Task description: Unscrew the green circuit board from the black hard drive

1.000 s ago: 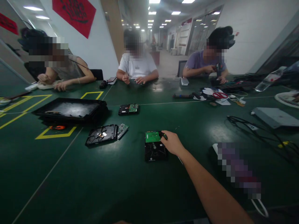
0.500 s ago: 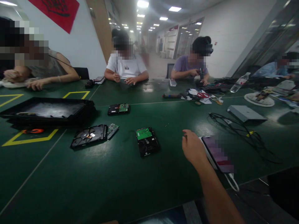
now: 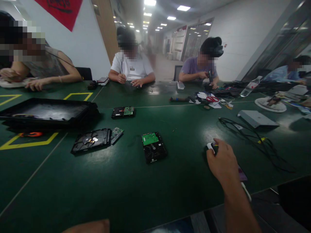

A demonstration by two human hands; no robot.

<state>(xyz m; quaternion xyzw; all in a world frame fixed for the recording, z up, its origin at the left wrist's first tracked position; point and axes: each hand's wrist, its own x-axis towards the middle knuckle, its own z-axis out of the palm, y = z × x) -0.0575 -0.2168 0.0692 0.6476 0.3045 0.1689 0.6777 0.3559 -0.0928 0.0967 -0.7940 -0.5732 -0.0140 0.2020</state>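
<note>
My right hand (image 3: 222,160) lies over the phone (image 3: 242,174), thumb at its near left side and fingers curled across the top, gripping it. A white object pokes out under the phone at its far end, and a white cable (image 3: 246,191) trails from the near end. Only a strip of my left hand or wrist (image 3: 89,226) shows at the bottom edge, its fingers hidden. Between the hands lies a hard drive (image 3: 154,147) with a green circuit board. Left of it are another hard drive (image 3: 91,140) and a loose circuit board (image 3: 117,135).
A third hard drive (image 3: 123,112) lies farther back. Black plastic trays (image 3: 48,111) are stacked at left. Black cables (image 3: 255,139), a grey metal box (image 3: 257,119), a fan part (image 3: 270,104) and a bottle (image 3: 251,86) stand at right. Several people sit across the table.
My right hand has moved right and onto the phone, closing over it. A bit more of my left hand or wrist has come into view at the bottom edge.
</note>
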